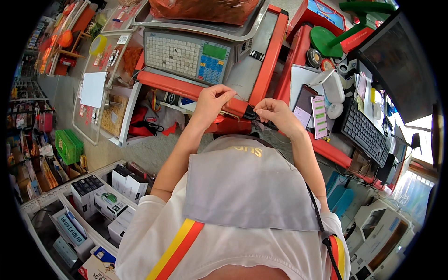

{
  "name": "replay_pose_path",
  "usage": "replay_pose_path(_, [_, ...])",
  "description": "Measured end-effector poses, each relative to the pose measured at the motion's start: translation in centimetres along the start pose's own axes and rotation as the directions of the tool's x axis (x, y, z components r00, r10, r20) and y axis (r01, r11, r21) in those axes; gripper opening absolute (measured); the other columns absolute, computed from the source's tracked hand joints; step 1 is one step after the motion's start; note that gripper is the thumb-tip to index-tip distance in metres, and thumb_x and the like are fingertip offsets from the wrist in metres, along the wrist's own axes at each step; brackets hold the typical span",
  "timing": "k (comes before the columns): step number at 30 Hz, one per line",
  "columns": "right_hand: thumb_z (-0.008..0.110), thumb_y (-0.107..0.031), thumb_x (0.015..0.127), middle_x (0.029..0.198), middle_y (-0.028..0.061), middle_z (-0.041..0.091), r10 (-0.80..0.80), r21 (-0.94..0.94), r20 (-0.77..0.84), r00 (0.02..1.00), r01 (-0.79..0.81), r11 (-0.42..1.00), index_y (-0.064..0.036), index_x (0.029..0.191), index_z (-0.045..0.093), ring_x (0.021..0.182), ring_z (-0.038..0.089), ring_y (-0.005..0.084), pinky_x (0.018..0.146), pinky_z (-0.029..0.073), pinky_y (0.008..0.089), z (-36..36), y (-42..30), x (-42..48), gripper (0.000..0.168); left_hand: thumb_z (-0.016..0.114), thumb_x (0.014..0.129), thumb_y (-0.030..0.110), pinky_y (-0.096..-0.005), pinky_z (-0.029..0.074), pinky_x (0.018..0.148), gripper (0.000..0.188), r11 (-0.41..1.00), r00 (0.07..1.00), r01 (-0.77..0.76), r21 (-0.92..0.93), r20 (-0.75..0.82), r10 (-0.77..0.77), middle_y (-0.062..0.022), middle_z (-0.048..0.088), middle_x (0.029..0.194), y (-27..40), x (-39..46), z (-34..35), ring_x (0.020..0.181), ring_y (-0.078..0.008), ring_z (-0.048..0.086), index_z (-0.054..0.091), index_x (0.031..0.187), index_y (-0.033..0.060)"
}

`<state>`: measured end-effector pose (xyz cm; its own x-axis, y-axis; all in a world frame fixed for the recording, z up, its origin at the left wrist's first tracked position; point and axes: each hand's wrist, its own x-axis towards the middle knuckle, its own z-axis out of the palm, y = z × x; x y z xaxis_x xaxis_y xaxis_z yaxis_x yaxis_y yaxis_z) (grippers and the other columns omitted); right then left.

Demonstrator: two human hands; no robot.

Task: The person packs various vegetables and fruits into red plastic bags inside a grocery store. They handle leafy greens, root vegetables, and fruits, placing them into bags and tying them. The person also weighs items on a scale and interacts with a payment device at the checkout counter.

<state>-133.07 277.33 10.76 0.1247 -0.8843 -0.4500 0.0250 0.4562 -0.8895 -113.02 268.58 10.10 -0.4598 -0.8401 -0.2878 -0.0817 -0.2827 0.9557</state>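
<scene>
My left hand (214, 102) is raised over the red front edge of the counter (171, 85), thumb and forefinger pinched together. From its fingertips a thin reddish strand (242, 97) runs toward my right hand (276, 113). That hand is also pinched, beside the black corner cap (250, 112) of the counter's red edging. What the strand is made of is too fine to tell. Just beyond both hands stands a weighing scale with a wide key panel (173, 54) and a green display (214, 51). A steel tray (140, 21) on it holds orange-brown food under plastic.
To the right lie a dark phone (303, 105), a lit phone (319, 117), a black keyboard (365, 129) and a monitor (399, 63). Clear-lidded food bins (113, 115) stand to the left. Lower left, a case (63, 199) holds several boxes. A grey apron (245, 189) covers my front.
</scene>
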Motion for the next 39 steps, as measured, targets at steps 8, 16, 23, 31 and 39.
replay_pose_path(8, [0.059, -0.011, 0.085, 0.07, -0.0006, 0.055, -0.036, -0.01, -0.057, 0.998, 0.036, 0.999, -0.001, 0.086, 0.058, 0.063, 0.048, 0.0056, 0.058, 0.04, 0.0203, 2.5, -1.2, 0.0, 0.011, 0.059, 0.086, 0.011, -0.0243, 0.045, 0.064, 0.013, 0.67, 0.996, 0.018, -0.743, 0.07, 0.05, -0.0075, 0.06, 0.079, -0.4, -0.7, 0.3, 0.07, -0.0138, 0.055, 0.059, 0.09, -0.0011])
replay_pose_path(16, [0.057, -0.011, 0.087, 0.07, -0.0011, 0.055, -0.143, 0.035, -0.126, 0.982, 0.149, 0.988, -0.002, 0.089, 0.057, 0.063, 0.048, 0.0044, 0.057, 0.04, 0.0195, 2.6, -1.5, -0.3, 0.01, 0.059, 0.086, 0.008, -0.0215, 0.041, 0.058, 0.007, 0.75, 0.977, 0.051, -0.659, 0.188, 0.099, -0.0046, 0.059, 0.075, 1.1, -2.2, 0.2, 0.066, -0.0099, 0.053, 0.058, 0.087, 0.0006])
replay_pose_path(23, [0.059, -0.004, 0.082, 0.076, 0.005, 0.054, -0.478, -0.507, -0.161, 0.864, 0.343, 0.791, 0.0, 0.088, 0.06, 0.067, 0.053, 0.0138, 0.059, 0.042, 0.0257, 3.9, -5.5, -1.9, 0.008, 0.062, 0.084, 0.009, -0.0194, 0.04, 0.058, 0.012, 0.989, 0.991, -0.08, -0.126, 0.095, 0.092, 0.0003, 0.058, 0.071, 3.3, -3.5, 0.7, 0.065, -0.0046, 0.049, 0.063, 0.089, -0.0012])
replay_pose_path(31, [0.061, -0.003, 0.079, 0.078, 0.0087, 0.055, -0.57, -0.639, -0.117, 0.813, 0.378, 0.67, -0.002, 0.086, 0.062, 0.068, 0.054, 0.0196, 0.059, 0.042, 0.0292, 4.4, -6.6, -2.5, 0.007, 0.063, 0.082, 0.008, -0.0203, 0.041, 0.064, 0.014, 0.969, 0.969, -0.24, 0.059, 0.068, 0.236, -0.0017, 0.059, 0.077, 4.0, -3.8, 1.0, 0.073, -0.0064, 0.052, 0.066, 0.091, -0.0026])
replay_pose_path(39, [0.064, 0.0, 0.076, 0.075, 0.0057, 0.06, -0.538, -0.34, -0.254, 0.804, 0.447, 0.828, -0.001, 0.091, 0.056, 0.069, 0.056, 0.0131, 0.061, 0.043, 0.0264, 4.1, -5.0, -1.7, 0.017, 0.063, 0.081, 0.007, -0.0214, 0.042, 0.062, 0.012, 0.976, 0.973, -0.214, 0.029, 0.094, 0.211, -0.0018, 0.059, 0.076, 4.7, -4.1, 1.6, 0.07, -0.0068, 0.052, 0.067, 0.088, -0.0026])
